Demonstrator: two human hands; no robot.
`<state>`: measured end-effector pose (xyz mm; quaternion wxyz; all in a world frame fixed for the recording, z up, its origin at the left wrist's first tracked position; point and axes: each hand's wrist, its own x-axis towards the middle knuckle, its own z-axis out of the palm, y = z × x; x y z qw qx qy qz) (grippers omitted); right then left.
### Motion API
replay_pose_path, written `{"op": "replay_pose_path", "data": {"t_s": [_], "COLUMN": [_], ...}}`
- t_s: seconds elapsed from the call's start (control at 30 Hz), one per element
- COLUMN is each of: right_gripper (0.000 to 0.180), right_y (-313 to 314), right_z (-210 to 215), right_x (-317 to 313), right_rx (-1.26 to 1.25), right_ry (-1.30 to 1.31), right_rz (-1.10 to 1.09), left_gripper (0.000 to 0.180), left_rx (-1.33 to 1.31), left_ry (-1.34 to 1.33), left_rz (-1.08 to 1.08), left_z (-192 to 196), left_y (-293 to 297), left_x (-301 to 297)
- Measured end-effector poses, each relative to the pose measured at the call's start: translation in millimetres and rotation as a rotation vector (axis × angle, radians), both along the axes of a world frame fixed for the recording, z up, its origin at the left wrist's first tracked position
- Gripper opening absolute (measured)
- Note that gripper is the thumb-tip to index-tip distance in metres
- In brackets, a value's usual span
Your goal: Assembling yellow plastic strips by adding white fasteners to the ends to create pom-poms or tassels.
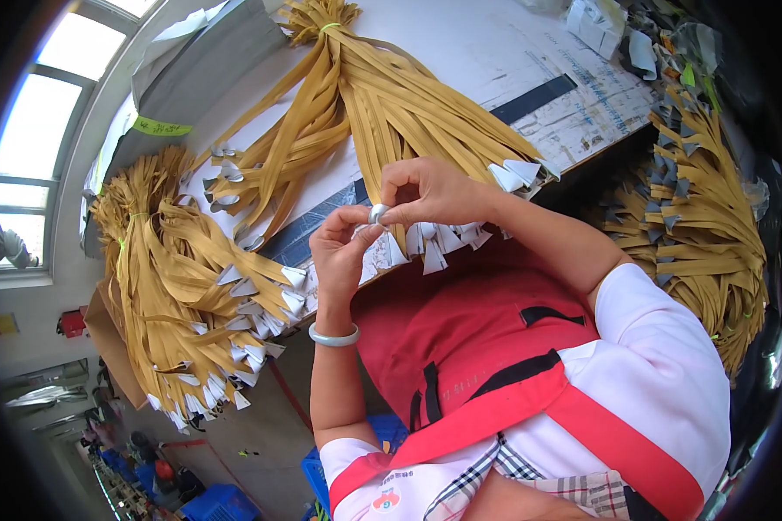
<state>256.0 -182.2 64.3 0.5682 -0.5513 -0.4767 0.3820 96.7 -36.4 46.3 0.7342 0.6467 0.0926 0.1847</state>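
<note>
Both our grips, left hand [342, 247] and right hand [433, 193], pinch narrowly on one small silvery piece [379, 213] near the surface [487, 39]'s front edge, beside bundled tan straps [430, 104].

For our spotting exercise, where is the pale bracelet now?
In the head view, left of centre, the pale bracelet circles the person's left wrist, below the left hand and right of the leftmost mustard strap bundle.

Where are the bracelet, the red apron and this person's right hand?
Bracelet [334, 340]: head view, near side of its band.
Red apron [473, 317]: head view, cloth of its front.
Right hand [434, 192]: head view, back of the hand.
</note>
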Motion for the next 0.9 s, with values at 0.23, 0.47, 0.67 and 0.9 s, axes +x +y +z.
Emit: {"op": "replay_pose_path", "data": {"t_s": [0.23, 0.47, 0.67, 0.9], "right_gripper": [0.011, 0.006, 0.008, 0.019], "right_y": [20, 10, -2, -5], "right_z": [-23, -16, -19, -8], "right_x": [-29, -15, -14, -21], "right_rx": [0.200, 0.223, 0.064, -0.158], "right_ry": [-0.670, -0.173, 0.170, 0.267], "right_rz": [-0.483, -0.205, -0.072, -0.026], "left_gripper": [0.010, 0.022, 0.020, 0.013], "left_rx": [0.569, 0.067, 0.268, 0.801], "left_ry": [-0.030, -0.104, -0.025, -0.081], "left_rz": [0.443, 0.149, 0.163, 0.232], "left_z": [-15, -2, 14, 4], "left_y": [-25, -13, -17, -15], "left_x": [8, -1, -7, -13]}}
